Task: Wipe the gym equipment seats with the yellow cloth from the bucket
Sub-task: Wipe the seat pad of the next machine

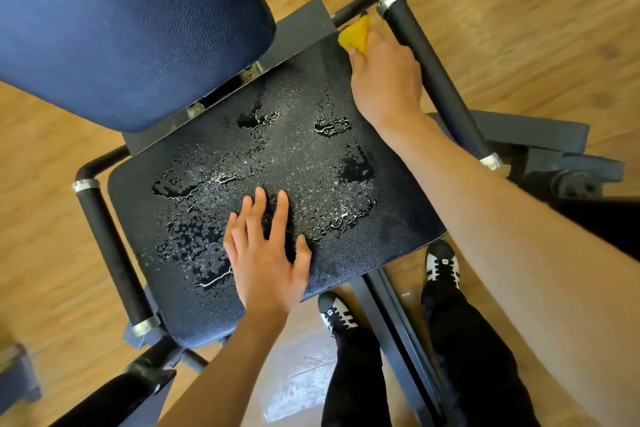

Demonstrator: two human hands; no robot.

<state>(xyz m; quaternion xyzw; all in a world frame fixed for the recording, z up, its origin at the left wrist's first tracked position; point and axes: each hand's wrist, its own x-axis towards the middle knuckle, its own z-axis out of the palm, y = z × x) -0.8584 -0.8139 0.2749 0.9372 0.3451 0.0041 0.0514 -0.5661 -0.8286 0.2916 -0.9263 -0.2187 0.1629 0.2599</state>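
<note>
— Two bare arms reach down over the dark blue-black padded leather seat (277,191). How do the hands sit?

— The left hand (268,253) lies palm-down near the seat's front edge, fingers spread wide and flat on the wet leather, holding nothing. The right arm stretches further, across the seat's right side, to its back right corner.

— And the right hand (384,80)?

— It is curled closed around the crumpled yellow cloth (355,35), which pokes out beyond the knuckles. The cloth sits at the seat's rear corner, just beside the black foam-covered handle bar with silver end rings (433,73).

— How does the seat look?

— Wet. Beads and thin puddles of water with bright edges cover its middle, while the front right corner looks smoother. Behind it stands the navy blue padded backrest (131,28), tilted toward the camera. A matching black handle bar (110,253) runs along the left side.

— Anything below?

— Black trousers and black shoes with white stripes (441,263) stand on the wooden plank floor (519,10) at the seat's front right.
</note>
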